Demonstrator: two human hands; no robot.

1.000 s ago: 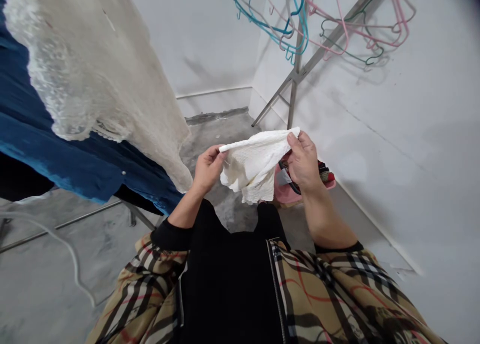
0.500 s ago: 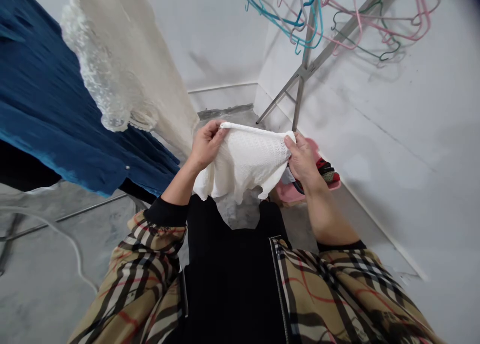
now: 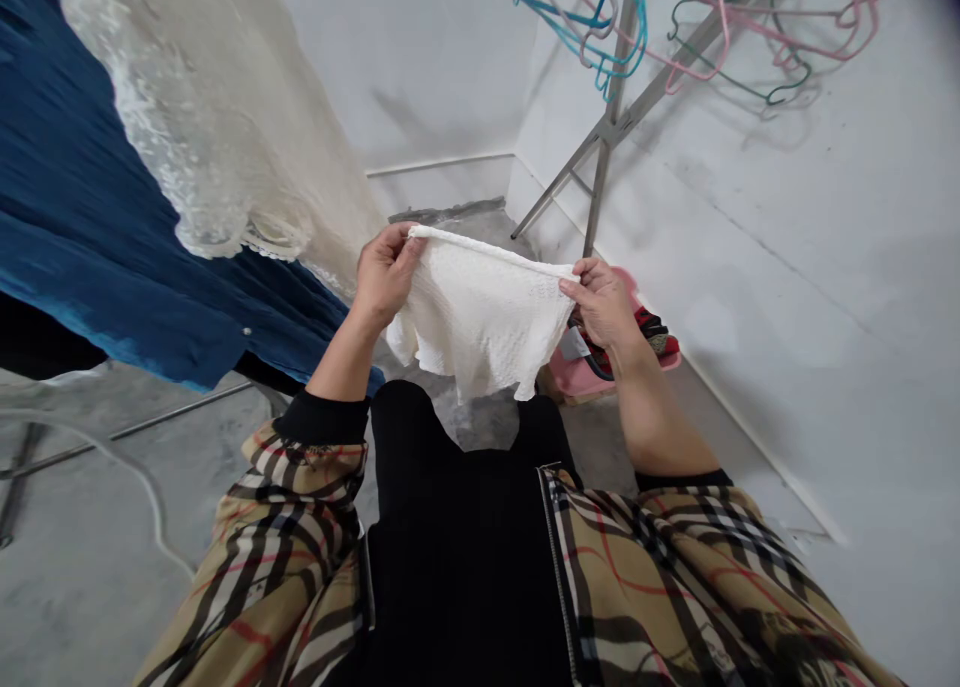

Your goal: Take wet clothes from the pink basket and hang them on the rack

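Both hands, left hand (image 3: 384,275) and right hand (image 3: 600,302), pinch the white cloth (image 3: 480,317).

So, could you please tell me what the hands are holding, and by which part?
Both the left hand and right hand pinch a white textured knit garment by its top edge, one at each corner.

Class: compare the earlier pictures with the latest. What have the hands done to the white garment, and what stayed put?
The left hand moved up and away from the right hand, so the white garment, bunched a second ago, now hangs spread, top edge pulled straight. Both hands keep their grip. Pink basin and hangers stayed put.
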